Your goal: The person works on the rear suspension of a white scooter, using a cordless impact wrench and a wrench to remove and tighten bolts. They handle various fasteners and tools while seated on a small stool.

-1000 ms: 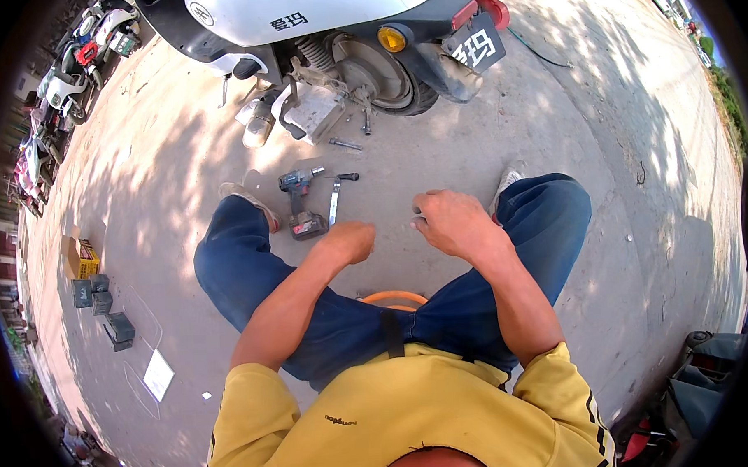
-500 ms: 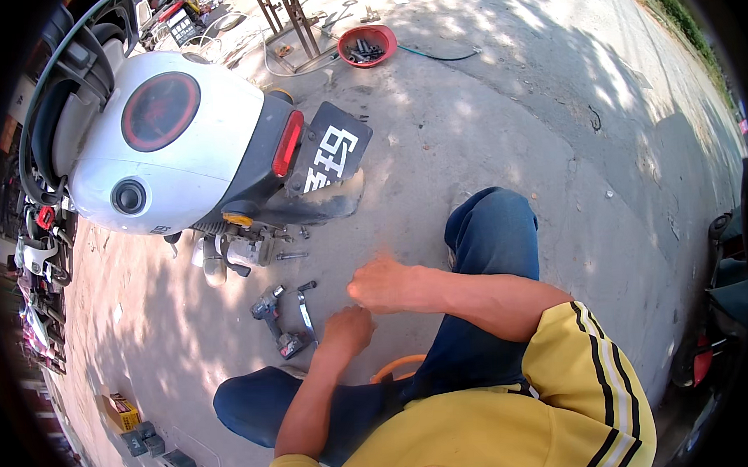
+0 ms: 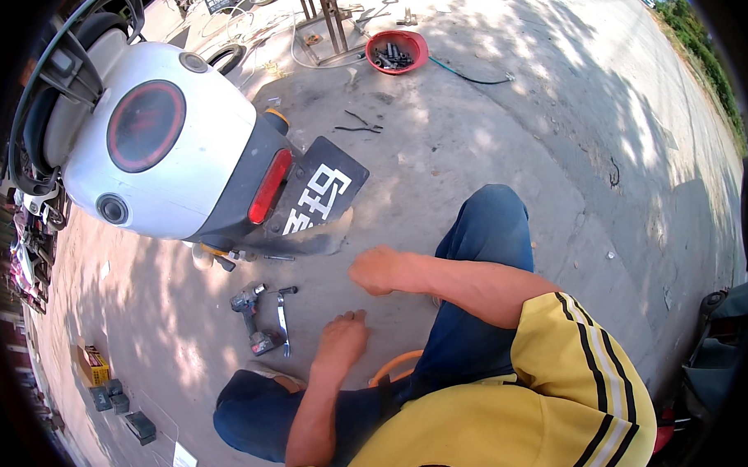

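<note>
My right hand (image 3: 377, 270) is closed in a fist above the ground, behind the scooter's tail. Whatever it may hold is hidden by the fingers. Lower and a little to the left, my left hand (image 3: 342, 340) is curled with its fingers bent, and its contents do not show either. The two hands are apart. To the left of them a cordless impact wrench (image 3: 253, 322) lies on the concrete. Beside it is a silver spanner (image 3: 283, 325), with a dark socket piece (image 3: 288, 290) at its upper end. A white scooter (image 3: 213, 115) with a dark number plate (image 3: 327, 186) stands ahead on the left.
A red bowl (image 3: 421, 49) of dark metal parts sits by a metal stand (image 3: 327, 21) at the back. An orange ring-shaped thing (image 3: 387, 369) lies between my legs. Dark boxes (image 3: 139, 427) and a yellow carton (image 3: 95, 368) stand at lower left.
My hands have drawn apart; the right one was blurred at its fingers before. The view has shifted, and the scooter's tail now hides most of the metal part beneath it.
</note>
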`<action>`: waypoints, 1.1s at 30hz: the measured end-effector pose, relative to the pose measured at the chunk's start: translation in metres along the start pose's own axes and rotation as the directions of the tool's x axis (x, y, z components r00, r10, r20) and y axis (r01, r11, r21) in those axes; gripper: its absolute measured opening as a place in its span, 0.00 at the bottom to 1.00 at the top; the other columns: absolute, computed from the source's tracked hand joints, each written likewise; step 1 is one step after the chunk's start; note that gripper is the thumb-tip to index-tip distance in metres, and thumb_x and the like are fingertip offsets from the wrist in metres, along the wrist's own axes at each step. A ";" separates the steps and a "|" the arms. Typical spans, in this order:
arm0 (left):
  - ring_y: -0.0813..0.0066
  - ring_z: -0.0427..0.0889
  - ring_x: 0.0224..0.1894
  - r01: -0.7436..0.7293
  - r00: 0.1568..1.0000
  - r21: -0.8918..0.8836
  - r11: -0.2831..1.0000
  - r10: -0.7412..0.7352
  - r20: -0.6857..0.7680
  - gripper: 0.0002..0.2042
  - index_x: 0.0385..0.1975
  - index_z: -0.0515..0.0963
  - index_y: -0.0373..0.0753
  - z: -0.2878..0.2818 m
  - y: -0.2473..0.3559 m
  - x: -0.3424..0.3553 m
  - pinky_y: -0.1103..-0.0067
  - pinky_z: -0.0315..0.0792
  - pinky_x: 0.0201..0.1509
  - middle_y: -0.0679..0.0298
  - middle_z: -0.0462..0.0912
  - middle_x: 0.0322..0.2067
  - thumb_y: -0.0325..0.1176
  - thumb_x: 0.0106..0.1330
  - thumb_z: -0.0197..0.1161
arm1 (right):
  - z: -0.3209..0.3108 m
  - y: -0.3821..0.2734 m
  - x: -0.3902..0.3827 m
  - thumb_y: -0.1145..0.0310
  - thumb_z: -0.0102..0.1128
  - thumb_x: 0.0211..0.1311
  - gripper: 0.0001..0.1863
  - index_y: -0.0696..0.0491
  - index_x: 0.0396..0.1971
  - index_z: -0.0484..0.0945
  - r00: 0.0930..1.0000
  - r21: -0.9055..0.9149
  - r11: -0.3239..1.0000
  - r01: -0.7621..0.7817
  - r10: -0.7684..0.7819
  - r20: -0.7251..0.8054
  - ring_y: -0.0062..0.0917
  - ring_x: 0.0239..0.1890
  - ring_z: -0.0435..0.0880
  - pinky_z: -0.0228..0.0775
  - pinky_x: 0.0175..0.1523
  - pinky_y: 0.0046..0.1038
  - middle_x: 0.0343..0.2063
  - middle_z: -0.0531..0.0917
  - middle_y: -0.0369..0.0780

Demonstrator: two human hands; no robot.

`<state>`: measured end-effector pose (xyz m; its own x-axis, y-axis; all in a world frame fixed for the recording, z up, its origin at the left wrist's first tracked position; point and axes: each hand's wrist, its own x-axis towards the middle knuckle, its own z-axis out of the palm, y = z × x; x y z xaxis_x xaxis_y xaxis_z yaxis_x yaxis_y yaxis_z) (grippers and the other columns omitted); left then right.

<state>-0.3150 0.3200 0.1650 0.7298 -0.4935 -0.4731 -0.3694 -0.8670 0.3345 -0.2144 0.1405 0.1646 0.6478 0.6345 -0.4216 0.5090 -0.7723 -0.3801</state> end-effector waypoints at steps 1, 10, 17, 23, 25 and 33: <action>0.49 0.82 0.53 0.029 1.000 0.004 1.000 -0.029 -0.003 0.18 0.54 0.76 0.36 0.002 0.004 0.003 0.59 0.76 0.55 0.49 0.83 0.48 0.38 0.68 0.63 | -0.001 0.009 0.001 0.78 0.62 0.47 0.07 0.56 0.28 0.87 1.000 -0.005 1.000 0.013 -0.013 0.012 0.47 0.38 0.88 0.79 0.38 0.43 0.32 0.88 0.49; 0.47 0.82 0.51 0.122 0.986 -0.076 0.990 -0.129 -0.105 0.18 0.53 0.76 0.35 0.026 0.060 0.040 0.59 0.76 0.54 0.47 0.83 0.46 0.37 0.68 0.64 | -0.026 0.055 -0.024 0.80 0.63 0.44 0.05 0.58 0.24 0.85 0.983 -0.057 0.981 0.184 -0.184 0.016 0.45 0.33 0.87 0.76 0.31 0.44 0.27 0.86 0.50; 0.47 0.82 0.52 0.210 0.967 -0.141 0.967 -0.227 -0.118 0.18 0.54 0.75 0.36 0.042 0.089 0.060 0.58 0.76 0.55 0.47 0.83 0.48 0.37 0.69 0.63 | -0.029 0.087 -0.038 0.80 0.63 0.43 0.05 0.60 0.23 0.84 0.956 -0.152 0.944 0.294 -0.291 0.039 0.47 0.27 0.85 0.75 0.28 0.44 0.24 0.85 0.50; 0.49 0.83 0.52 0.304 0.936 -0.194 0.933 -0.330 -0.119 0.18 0.53 0.76 0.36 0.050 0.121 0.061 0.59 0.77 0.54 0.49 0.84 0.47 0.40 0.69 0.63 | -0.043 0.102 -0.042 0.80 0.62 0.44 0.04 0.59 0.23 0.84 0.946 -0.164 0.933 0.321 -0.307 0.106 0.45 0.29 0.86 0.74 0.28 0.44 0.26 0.86 0.49; 0.48 0.83 0.52 0.352 0.922 -0.188 0.917 -0.374 -0.098 0.18 0.54 0.76 0.37 0.062 0.125 0.054 0.59 0.77 0.54 0.49 0.84 0.47 0.40 0.70 0.62 | -0.036 0.108 -0.037 0.81 0.63 0.43 0.04 0.58 0.21 0.83 0.933 -0.154 0.921 0.357 -0.345 0.099 0.42 0.30 0.86 0.74 0.28 0.44 0.27 0.86 0.48; 0.50 0.83 0.53 0.433 0.888 -0.165 0.886 -0.451 -0.092 0.19 0.56 0.76 0.38 0.078 0.176 0.037 0.59 0.77 0.55 0.49 0.84 0.49 0.40 0.69 0.62 | -0.066 0.118 -0.073 0.81 0.60 0.47 0.04 0.61 0.23 0.83 0.910 -0.183 0.892 0.413 -0.397 0.118 0.48 0.31 0.86 0.75 0.31 0.44 0.26 0.86 0.51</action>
<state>-0.3974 0.1435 0.1428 0.8676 -0.0405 -0.4955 0.0834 -0.9707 0.2255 -0.1645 0.0008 0.2046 0.3207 0.8880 -0.3295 0.8256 -0.4326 -0.3624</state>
